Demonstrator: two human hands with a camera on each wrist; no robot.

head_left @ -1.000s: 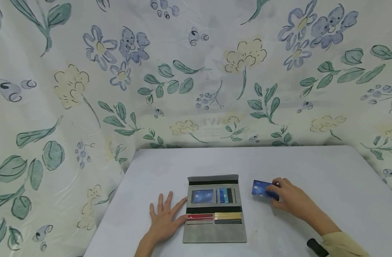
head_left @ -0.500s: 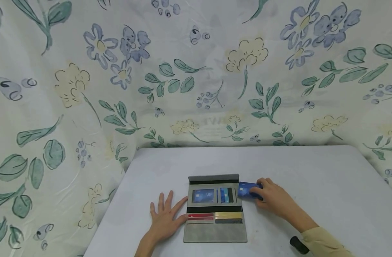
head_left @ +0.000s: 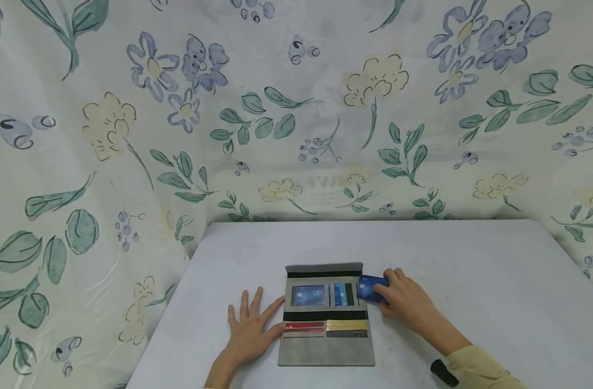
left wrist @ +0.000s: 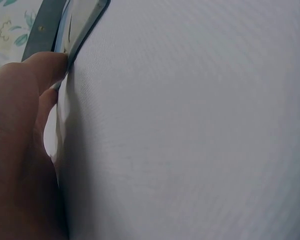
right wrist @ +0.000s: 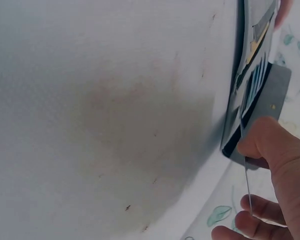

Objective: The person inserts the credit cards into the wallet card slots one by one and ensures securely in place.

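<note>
A grey wallet [head_left: 326, 352] lies unfolded on the white table, with several cards in its slots. Blue cards, one marked VIP [head_left: 308, 295], show in its upper half; red [head_left: 304, 326] and gold [head_left: 346, 324] cards show in the lower half. My left hand [head_left: 251, 334] rests on the table with spread fingers, thumb and forefinger at the wallet's left edge. My right hand [head_left: 407, 301] pinches a blue bank card [head_left: 370, 288] between thumb and fingers. The card's left end overlaps the wallet's upper right edge. In the right wrist view the card [right wrist: 248, 182] appears edge-on beside the slots.
The white table [head_left: 471, 270] extends around the wallet and carries a few small dark specks in the right wrist view. Behind it hangs a floral curtain [head_left: 320, 119]. A black band [head_left: 444, 373] sits by the right sleeve [head_left: 481, 370].
My right hand has carried the blue bank card leftward from the bare table to the wallet's right edge, slowing in the last half second. My left hand has stayed in place.
</note>
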